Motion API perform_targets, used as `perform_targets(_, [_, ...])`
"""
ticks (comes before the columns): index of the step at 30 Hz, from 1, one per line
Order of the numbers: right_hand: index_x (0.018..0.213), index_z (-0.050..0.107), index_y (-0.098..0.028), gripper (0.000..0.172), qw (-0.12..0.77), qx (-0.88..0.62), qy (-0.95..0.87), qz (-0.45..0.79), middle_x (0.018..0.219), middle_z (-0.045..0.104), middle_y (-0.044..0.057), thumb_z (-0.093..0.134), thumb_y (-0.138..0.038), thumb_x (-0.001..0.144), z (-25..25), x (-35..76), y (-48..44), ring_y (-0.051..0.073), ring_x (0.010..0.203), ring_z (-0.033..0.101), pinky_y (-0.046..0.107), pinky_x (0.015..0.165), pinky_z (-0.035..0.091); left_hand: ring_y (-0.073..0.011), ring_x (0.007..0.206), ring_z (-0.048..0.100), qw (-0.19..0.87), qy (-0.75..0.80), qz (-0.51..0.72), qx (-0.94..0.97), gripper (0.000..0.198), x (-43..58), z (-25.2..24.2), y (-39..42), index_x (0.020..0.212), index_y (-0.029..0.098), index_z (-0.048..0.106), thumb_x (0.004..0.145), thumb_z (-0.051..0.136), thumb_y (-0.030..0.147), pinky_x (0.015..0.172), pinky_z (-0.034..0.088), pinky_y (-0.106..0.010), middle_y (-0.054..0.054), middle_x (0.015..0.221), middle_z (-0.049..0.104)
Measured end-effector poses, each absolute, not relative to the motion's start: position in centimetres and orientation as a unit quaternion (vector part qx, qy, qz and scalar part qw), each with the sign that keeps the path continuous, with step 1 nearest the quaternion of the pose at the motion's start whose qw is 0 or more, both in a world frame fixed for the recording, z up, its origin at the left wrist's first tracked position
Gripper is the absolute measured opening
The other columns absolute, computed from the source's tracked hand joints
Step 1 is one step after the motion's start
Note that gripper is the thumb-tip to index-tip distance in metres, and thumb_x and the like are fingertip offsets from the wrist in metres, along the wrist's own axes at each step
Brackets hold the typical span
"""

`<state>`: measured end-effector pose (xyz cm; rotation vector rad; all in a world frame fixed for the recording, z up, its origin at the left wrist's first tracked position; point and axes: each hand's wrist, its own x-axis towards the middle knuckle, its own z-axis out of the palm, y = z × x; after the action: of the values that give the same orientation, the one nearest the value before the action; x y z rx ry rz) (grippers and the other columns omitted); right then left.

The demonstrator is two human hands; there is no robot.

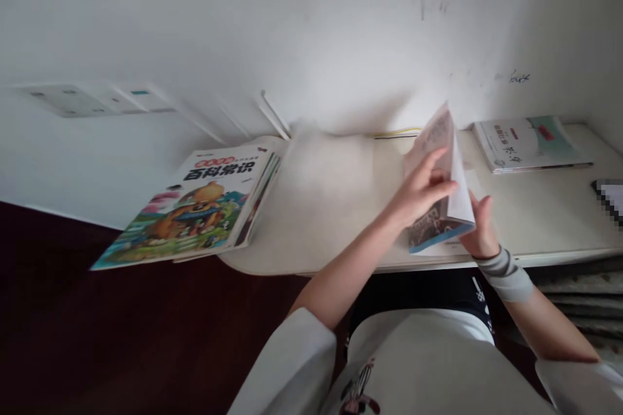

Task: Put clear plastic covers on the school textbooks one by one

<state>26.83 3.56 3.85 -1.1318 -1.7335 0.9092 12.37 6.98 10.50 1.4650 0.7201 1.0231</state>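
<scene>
A thin booklet [431, 136] with a dark picture and a blue edge at its lower part stands tilted above the desk. My left hand [423, 191] grips it from the left, its fingers bent against the printed side. On the right, my right hand [481, 230] holds the lower right edge; its thumb shows, while the other fingers are hidden behind the booklet. Beneath lies a flat white printed sheet or cover [450, 249], mostly covered by the booklet and hands.
A stack of large picture books [204, 201] lies at the desk's left end, jutting past its edge. More books [533, 142] lie at the back right. A dark-edged object [610, 198], partly blurred out, sits far right. The white desk [326, 201] meets the wall.
</scene>
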Motion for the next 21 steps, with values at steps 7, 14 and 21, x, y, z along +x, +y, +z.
perform_targets(7, [0.114, 0.057, -0.021, 0.071, 0.41, -0.516, -0.531, 0.532, 0.086, 0.069, 0.009, 0.014, -0.069, 0.084, 1.9, 34.3, 3.9, 0.026, 0.079, 0.066, 0.044, 0.067, 0.051, -0.0174, 0.091, 0.062, 0.489, 0.307, 0.23, 0.783, 0.066, 17.8, 5.0, 7.7, 0.142, 0.015, 0.017, 0.088, 0.05, 0.032, 0.082, 0.048, -0.031, -0.01, 0.103, 0.066])
perform_targets(14, [0.118, 0.047, -0.021, 0.055, 0.485, -0.586, -0.482, 0.436, 0.076, 0.062, 0.0, 0.061, -0.043, 0.069, 0.3, 36.4, 5.9, 0.015, 0.054, 0.056, 0.031, 0.054, 0.048, -0.0212, 0.111, 0.055, 0.26, 0.388, 0.237, 0.852, 0.044, 12.5, 3.5, 8.8, 0.133, 0.018, 0.039, 0.092, 0.041, 0.035, 0.092, 0.046, -0.036, -0.013, 0.122, 0.057])
perform_targets(21, [0.11, 0.058, -0.018, 0.034, 0.226, -0.672, -0.702, 0.065, 0.088, 0.062, 0.009, 0.045, -0.022, 0.079, -1.4, 39.2, 4.8, 0.021, 0.075, 0.06, 0.034, 0.071, 0.048, -0.0246, 0.125, 0.039, 0.074, 0.491, 0.121, 0.86, 0.041, 8.3, 1.5, 15.2, 0.126, 0.009, 0.046, 0.088, 0.046, 0.025, 0.105, 0.029, -0.036, -0.018, 0.131, 0.047])
